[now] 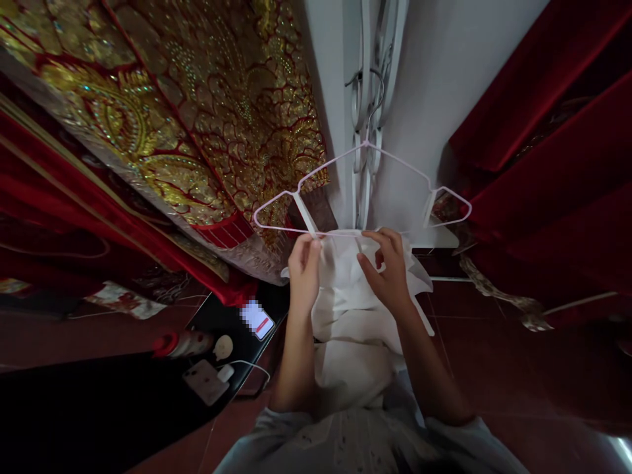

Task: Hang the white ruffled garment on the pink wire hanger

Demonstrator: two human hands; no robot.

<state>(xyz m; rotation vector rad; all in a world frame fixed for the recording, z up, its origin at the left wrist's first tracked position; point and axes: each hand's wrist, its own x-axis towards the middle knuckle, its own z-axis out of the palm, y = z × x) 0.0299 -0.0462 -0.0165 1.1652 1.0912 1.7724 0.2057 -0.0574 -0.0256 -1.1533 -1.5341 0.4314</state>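
A pale pink wire hanger (336, 158) hangs by its hook in front of me. White straps loop over its two shoulder notches; the left strap (305, 214) runs down to the white garment (340, 319), which hangs below the lower bar. My left hand (305, 266) is closed, thumb and forefinger pinching the garment's top edge where the strap meets it. At the right of that edge is my right hand (390, 266), forefinger touching near the hanger's bar. Its thumb rests apart, against the cloth, with the other fingers loosely bent.
Gold-and-red beaded garments (217, 112) hang at the left, dark red ones (543, 184) at the right. A white metal frame (363, 191) stands behind the hanger. On a black bench (123, 401) lie a lit phone (259, 321), another phone (206, 382), a cable and a red-topped bottle (190, 343).
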